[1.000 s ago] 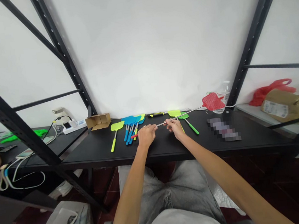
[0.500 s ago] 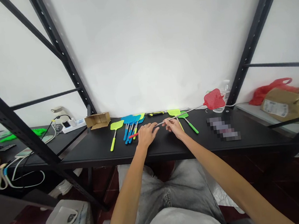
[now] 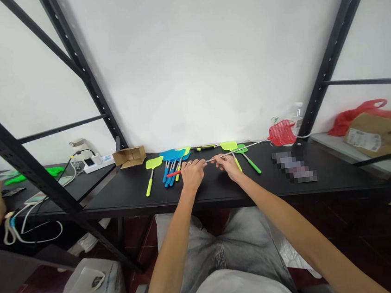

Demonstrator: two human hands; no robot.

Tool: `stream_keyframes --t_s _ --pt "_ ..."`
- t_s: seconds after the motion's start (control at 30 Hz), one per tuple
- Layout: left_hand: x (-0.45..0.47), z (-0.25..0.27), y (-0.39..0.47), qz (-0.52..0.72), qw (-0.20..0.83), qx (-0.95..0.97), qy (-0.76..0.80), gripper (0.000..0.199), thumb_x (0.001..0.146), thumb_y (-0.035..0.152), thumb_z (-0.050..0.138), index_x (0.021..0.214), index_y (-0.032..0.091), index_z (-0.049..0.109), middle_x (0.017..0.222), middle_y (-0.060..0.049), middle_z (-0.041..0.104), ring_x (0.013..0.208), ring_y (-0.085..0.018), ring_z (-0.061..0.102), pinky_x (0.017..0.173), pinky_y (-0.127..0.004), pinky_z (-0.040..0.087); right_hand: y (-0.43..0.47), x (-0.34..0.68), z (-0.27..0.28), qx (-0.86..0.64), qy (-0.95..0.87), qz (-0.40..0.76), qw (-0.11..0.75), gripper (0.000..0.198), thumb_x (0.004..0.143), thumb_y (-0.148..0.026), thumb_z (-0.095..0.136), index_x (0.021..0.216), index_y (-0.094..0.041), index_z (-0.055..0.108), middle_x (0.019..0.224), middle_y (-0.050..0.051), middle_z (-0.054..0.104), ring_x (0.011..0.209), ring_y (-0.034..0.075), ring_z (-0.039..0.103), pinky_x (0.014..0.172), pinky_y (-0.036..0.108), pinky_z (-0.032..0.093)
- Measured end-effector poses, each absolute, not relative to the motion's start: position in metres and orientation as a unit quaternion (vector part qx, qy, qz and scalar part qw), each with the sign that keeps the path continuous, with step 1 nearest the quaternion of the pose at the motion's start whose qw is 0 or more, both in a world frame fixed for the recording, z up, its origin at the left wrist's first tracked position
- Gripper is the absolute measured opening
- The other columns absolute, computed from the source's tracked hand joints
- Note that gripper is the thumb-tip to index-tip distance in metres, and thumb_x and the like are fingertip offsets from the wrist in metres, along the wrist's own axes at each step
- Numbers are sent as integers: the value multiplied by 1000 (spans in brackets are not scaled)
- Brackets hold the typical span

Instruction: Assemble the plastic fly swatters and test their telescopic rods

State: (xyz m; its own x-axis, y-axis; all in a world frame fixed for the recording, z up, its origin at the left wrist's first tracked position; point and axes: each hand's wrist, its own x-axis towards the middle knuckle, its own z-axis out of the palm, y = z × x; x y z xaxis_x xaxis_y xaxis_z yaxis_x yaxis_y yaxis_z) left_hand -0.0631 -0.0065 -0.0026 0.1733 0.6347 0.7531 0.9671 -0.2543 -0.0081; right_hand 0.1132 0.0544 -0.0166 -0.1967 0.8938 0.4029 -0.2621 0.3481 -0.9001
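A red fly swatter (image 3: 281, 132) with a long metal rod lies across both hands above the black table (image 3: 123, 191). My left hand (image 3: 193, 171) is closed around it close to the red handle, which sticks out to the left. My right hand (image 3: 226, 164) pinches the rod a little further along; the mesh head is at the far right. Left of my left hand lie several blue fly swatters (image 3: 170, 154) bunched with yellow-green ones. A separate yellow-green swatter (image 3: 154, 163) lies further left. Behind my right hand are another yellow-green swatter (image 3: 229, 145) and a green swatter (image 3: 252, 163).
An opened cardboard box (image 3: 130, 157) stands at the table's back left. A yellow and black cutter (image 3: 206, 147) lies along the wall. At the right are a clear bottle (image 3: 297, 115) and a blurred-out flat item (image 3: 294, 167). Black metal uprights (image 3: 339, 47) flank the table.
My left hand's fingers have closed more tightly on the swatter near its handle. The red head sits slightly lower relative to the bottle. My right hand keeps its pinch on the rod.
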Motion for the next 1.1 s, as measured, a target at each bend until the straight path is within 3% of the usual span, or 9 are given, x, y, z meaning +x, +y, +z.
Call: stream_keyframes --t_s 0.43,1.1 --pt "-70 0 -7 -356 256 -678 -591 34 101 37 39 103 30 72 95 -7 73 95 -26 59 87 -43 28 56 118 -12 -301 -528 491 625 42 71 -57 76 80 -16 74 82 10 74 57 11 51 42 22 29" --pt "-75 0 -7 -387 249 -655 -600 31 100 37 43 102 32 74 96 -6 74 96 -26 59 91 -44 28 64 123 -13 -343 -442 446 698 47 70 -61 75 62 -16 65 53 3 61 44 9 46 38 23 30"
